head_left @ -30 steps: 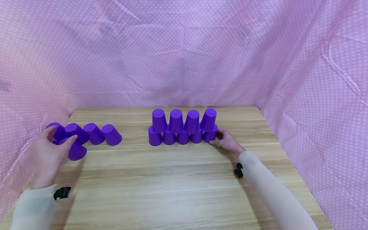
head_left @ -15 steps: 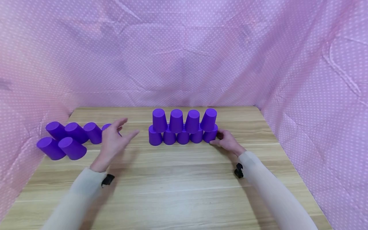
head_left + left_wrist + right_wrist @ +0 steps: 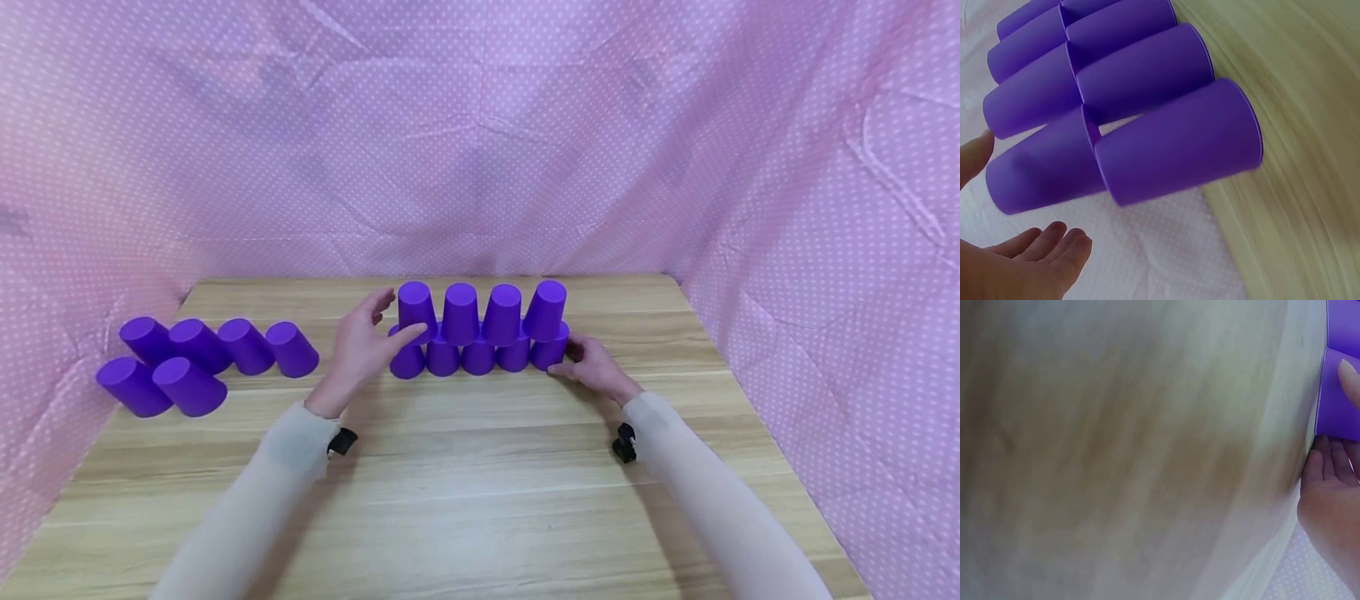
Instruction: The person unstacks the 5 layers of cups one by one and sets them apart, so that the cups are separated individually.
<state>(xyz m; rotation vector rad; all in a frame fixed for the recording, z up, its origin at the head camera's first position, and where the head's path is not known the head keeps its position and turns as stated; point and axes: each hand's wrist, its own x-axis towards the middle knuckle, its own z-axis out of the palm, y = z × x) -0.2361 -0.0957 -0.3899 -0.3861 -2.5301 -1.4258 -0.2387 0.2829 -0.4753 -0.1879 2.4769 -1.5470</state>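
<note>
Purple cups stand upside down in two rows, one row on top of the other. My left hand (image 3: 362, 350) is at the upper row's left-end cup (image 3: 415, 302), its thumb in front and its fingers spread to the left. In the left wrist view that upper cup (image 3: 1044, 165) lies between thumb and fingers, with a gap to the fingertips. At the other end, my right hand (image 3: 596, 368) holds the lower row's right-end cup (image 3: 548, 352), thumb in front and fingers round its right side. The right wrist view shows this cup (image 3: 1335, 403) only in part.
Several more purple cups (image 3: 189, 387) stand upside down at the left of the wooden table (image 3: 480, 500). Pink dotted cloth (image 3: 480, 167) hangs behind the table and along both sides. A small black device (image 3: 342, 442) sits on each wrist.
My left hand has moved right, from the loose cups at the left to the left end of the stacked rows, carrying nothing. The right hand has stayed at its cup.
</note>
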